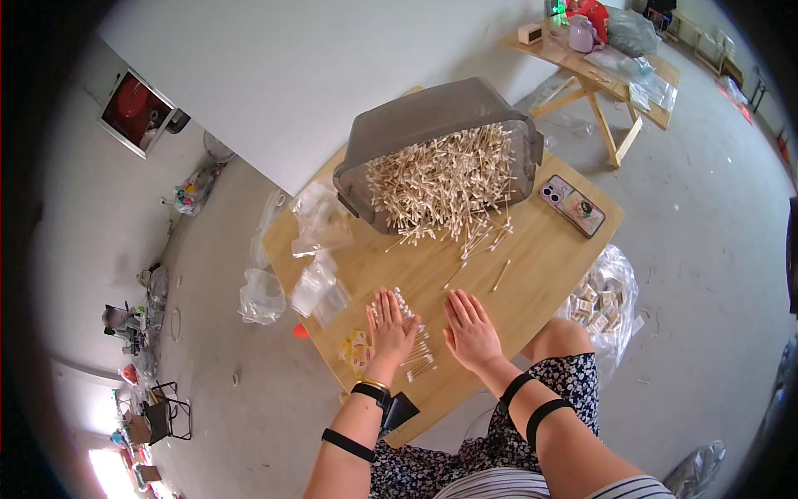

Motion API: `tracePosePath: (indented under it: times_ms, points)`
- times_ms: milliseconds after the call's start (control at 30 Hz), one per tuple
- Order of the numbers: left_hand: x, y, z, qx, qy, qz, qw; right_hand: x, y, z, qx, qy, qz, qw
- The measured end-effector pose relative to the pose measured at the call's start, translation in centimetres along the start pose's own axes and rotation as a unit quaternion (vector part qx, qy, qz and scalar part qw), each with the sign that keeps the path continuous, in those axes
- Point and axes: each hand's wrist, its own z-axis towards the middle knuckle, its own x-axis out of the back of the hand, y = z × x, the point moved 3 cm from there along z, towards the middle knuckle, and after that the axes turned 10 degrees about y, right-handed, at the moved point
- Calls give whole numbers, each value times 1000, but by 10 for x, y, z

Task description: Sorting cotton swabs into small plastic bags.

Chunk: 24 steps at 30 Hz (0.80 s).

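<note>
head view: left hand [391,326] lies flat, fingers spread, on a cotton swab bundle [413,343]; right hand [470,328] flat, empty, at its 3 o'clock on the wooden table [549,249].

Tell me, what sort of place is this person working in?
Probably a small home or back-room packing workshop. A tipped grey bin spills wooden cotton swabs onto a low wooden table, clear zip bags lie beside the left hand, and the floor is bare concrete.

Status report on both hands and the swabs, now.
Left hand flat on small pile of wooden cotton swabs. Right hand flat on bare wooden table, empty. Tipped grey plastic bin spilling swabs ahead.
</note>
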Motion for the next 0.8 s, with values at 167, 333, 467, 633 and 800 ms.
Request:
tracePosePath:
  times_ms: [167, 333, 467, 633, 800]
  points:
    - [1, 7, 1, 26, 2, -26, 999, -1, 2, -1, -2, 10, -1, 1000]
    - [5, 16, -9, 12, 27, -29, 999, 1, 0, 1, 8, 2, -14, 1000]
    - [12, 29, -15, -6, 54, -29, 998, -1, 6, -1, -4, 5, -6, 1000]
    - [6, 31, -44, -19, 49, 3, 999, 2, -2, 1, 15, 3, -7, 1000]
    - [10, 45, -52, -2, 48, 20, 999, 1, 2, 0, 10, 23, 0, 1000]
